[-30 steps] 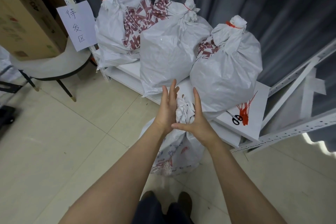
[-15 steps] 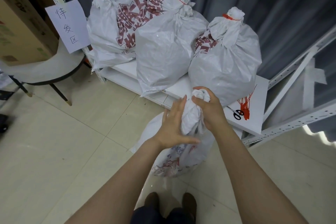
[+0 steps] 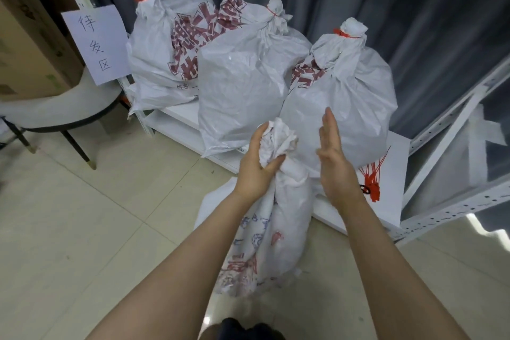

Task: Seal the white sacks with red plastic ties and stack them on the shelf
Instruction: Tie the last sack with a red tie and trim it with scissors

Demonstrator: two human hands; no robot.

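Observation:
A white sack with faded red and blue print stands on the floor in front of the low white shelf. My left hand grips its bunched neck. My right hand is off the sack, just to the right of the neck, fingers straight and pointing up. Three white sacks tied with red plastic ties stand upright on the shelf. A bundle of loose red ties lies on the shelf's right end, behind my right hand.
Black scissor handles peek out beside the ties. A round white stool with a cardboard box on it stands at the left, next to a paper sign. White metal shelf rails run along the right. Grey curtain behind.
My right hand has let go of the sack's neck and moved right, opening flat. My left hand has taken over the grip on the bunched neck.

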